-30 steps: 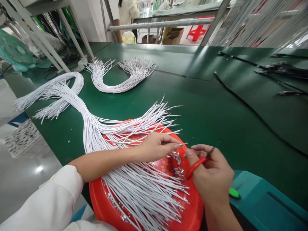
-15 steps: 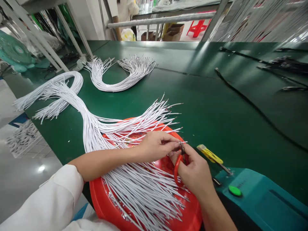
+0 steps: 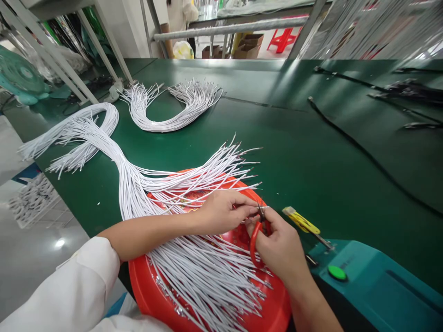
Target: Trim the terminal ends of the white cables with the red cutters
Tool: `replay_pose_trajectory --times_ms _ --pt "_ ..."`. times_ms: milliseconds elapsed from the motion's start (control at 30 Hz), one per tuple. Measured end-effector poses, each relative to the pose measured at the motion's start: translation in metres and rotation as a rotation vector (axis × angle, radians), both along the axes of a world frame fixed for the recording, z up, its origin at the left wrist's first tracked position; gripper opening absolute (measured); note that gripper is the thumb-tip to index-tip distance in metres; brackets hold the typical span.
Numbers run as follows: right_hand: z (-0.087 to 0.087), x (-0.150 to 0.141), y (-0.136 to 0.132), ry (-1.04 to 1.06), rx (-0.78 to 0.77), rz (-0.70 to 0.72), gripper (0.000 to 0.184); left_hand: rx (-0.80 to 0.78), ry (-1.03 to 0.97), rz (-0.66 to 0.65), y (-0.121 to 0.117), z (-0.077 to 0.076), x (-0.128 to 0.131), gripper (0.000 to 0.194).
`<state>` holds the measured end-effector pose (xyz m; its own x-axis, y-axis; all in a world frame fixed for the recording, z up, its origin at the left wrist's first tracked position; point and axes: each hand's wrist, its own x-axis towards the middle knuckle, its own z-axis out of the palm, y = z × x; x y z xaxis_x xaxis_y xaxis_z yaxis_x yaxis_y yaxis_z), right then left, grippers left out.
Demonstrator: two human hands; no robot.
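Observation:
My left hand (image 3: 226, 211) is closed, pinching the end of a white wire (image 3: 266, 207) between thumb and fingertips. In my right hand (image 3: 278, 240) is a pair of red-handled scissors (image 3: 256, 242), its fingers wrapped round the handles. The dark blades lie at the wire's end, close to my left fingertips. Below my hands, a large red plastic tray (image 3: 141, 281) carries a thick spread of white wires (image 3: 207, 272). Another part of the wire bundle (image 3: 214, 170) fans out over the tray's far rim, with bare-looking tips.
Further bundles of white wire (image 3: 166, 123) lie curved on the green table (image 3: 277, 152). A teal machine (image 3: 377, 281) with a green button and a yellow-handled cutter (image 3: 301, 220) stand at right. Black cables (image 3: 363, 154) lie beyond. A metal rack (image 3: 93, 50) rises at back left.
My hands stay almost in place. The scissor blades have shifted slightly at the wire, and less of the wire's end sticks out beyond them.

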<state>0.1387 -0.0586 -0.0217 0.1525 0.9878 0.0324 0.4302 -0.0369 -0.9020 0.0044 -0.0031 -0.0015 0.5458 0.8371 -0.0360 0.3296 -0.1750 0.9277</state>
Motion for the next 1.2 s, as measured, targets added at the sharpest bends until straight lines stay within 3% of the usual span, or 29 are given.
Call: replay_pose_trajectory --times_ms 300,567,633,767,867,933,1067,1200 --pt "-0.005 0.001 0.000 -0.022 -0.033 0.009 0.012 0.069 0.021 -0.010 0.000 0.000 -0.001 0.021" --pt "0.001 0.007 0.001 0.055 -0.163 0.094 0.010 0.058 0.014 0.113 0.000 -0.001 -0.001 0.020" --pt "0.003 0.009 0.002 0.116 -0.146 0.039 0.014 0.017 0.000 0.141 0.002 -0.003 -0.001 0.020" --pt "-0.001 0.011 0.002 0.212 0.015 -0.231 0.026 -0.109 0.006 0.126 0.003 -0.005 0.000 0.020" --pt "-0.008 0.012 0.001 0.204 0.138 -0.248 0.026 -0.096 0.022 0.069 0.004 -0.005 0.000 0.019" --pt "-0.011 0.012 -0.001 0.123 0.189 -0.221 0.023 -0.068 0.047 0.051 0.005 -0.004 0.000 0.019" --pt "-0.009 0.016 -0.001 -0.254 0.302 -0.183 0.017 -0.046 0.105 0.020 0.006 -0.001 -0.001 0.020" --pt "-0.006 0.020 0.001 -0.622 0.469 -0.028 0.016 0.059 0.215 -0.025 0.006 -0.001 -0.002 0.020"
